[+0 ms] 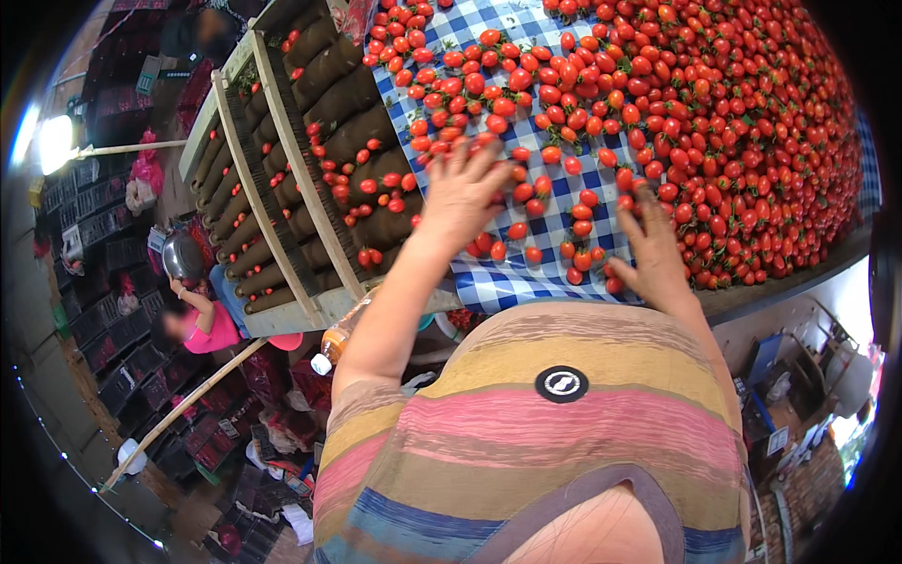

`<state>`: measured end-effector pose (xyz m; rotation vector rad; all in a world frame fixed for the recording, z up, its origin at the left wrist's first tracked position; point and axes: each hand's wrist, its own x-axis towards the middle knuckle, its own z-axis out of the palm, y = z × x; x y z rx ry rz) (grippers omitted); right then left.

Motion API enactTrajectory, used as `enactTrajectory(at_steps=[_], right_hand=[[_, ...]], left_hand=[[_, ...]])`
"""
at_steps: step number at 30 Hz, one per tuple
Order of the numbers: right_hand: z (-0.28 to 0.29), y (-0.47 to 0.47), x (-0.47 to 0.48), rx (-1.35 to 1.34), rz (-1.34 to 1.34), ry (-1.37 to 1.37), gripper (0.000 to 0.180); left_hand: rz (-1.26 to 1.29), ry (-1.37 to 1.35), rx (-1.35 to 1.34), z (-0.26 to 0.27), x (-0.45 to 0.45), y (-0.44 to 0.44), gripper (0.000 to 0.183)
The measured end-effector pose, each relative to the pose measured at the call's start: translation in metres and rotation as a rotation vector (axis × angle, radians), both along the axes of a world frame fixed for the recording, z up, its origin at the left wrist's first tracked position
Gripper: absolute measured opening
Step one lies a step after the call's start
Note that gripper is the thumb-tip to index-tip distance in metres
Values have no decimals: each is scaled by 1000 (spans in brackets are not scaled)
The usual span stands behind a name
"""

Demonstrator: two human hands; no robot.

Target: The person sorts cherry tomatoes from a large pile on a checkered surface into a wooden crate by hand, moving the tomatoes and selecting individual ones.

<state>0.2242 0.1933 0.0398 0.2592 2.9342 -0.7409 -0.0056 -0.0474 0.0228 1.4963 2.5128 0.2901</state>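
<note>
A blue-and-white checked cloth [486,287] covers the sloping surface before me. Small red tomatoes of an oval cherry type form a large pile [747,148] on its right, and many lie scattered at its left and middle. My left hand [461,190] rests over loose tomatoes near the cloth's left edge, its fingers spread and slightly blurred. At the pile's near left side is my right hand [655,257], fingers apart and dark at the tips, touching tomatoes. Neither hand has closed on anything. Left of the cloth, dark rollers [338,92] carry scattered tomatoes.
Two wooden crossbars [299,173] with dark bristle fringes span the rollers. A drink bottle [337,345] with a white cap is beside my left arm. Beyond the rollers, a person in pink [211,328] reaches to a metal bowl [183,257]. Stacked dark crates [127,324] fill the left background.
</note>
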Motion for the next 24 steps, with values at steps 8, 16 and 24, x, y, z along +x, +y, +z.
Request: enactTrajectory(at_steps=[8, 16, 24], right_hand=[[3, 29, -110, 12, 45, 314, 48], [-59, 4, -215, 183, 70, 430, 59], [-31, -64, -222, -1599, -508, -39, 45]], left_hand=[[379, -76, 248, 3, -77, -11, 27], [527, -235, 300, -33, -88, 6, 23], [293, -587, 520, 42, -106, 23, 30]])
